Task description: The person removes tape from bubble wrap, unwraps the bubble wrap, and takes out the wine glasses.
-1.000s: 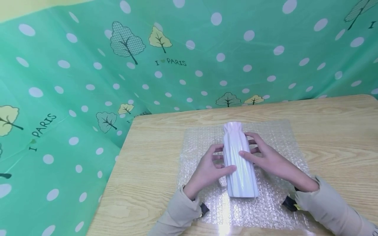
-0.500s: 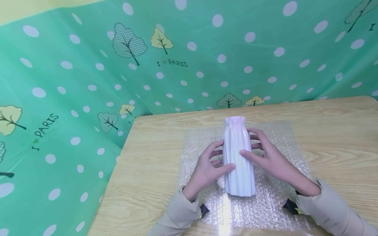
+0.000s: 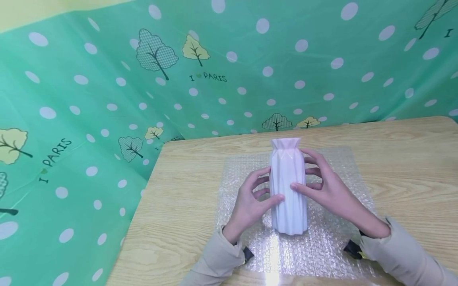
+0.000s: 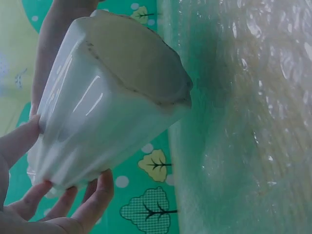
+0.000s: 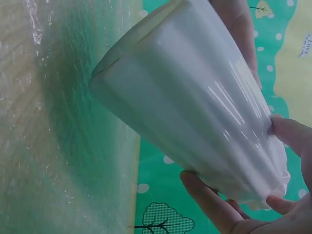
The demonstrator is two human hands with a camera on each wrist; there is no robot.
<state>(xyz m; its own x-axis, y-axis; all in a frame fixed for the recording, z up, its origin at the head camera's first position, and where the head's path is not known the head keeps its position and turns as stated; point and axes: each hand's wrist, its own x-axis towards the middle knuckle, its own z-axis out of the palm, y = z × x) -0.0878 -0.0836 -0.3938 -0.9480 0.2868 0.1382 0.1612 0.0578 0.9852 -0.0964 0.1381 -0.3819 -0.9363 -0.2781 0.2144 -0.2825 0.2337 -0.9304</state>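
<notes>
A glossy white vase (image 3: 289, 171) with pleated sides and a flared neck is held between both hands above the bubble wrap (image 3: 329, 254). My left hand (image 3: 250, 198) grips its left side, thumb on the front and fingers along the side. On the other side, my right hand (image 3: 329, 190) grips a little higher, its thumb also on the front. The left wrist view shows the unglazed base of the vase (image 4: 141, 58) raised off the wrap and the body tilted. In the right wrist view, fingers and thumb press the vase (image 5: 195, 97) near its neck.
The bubble wrap lies flat on a wood-grain table (image 3: 171, 222). A green dotted curtain (image 3: 229, 71) with printed trees hangs behind the table and along its left. Dark straps (image 3: 352, 249) show at the sleeve cuffs.
The vase has tipped more upright, its neck rising in the head view and its base lifting slightly. Both hands have moved with it, keeping their hold.
</notes>
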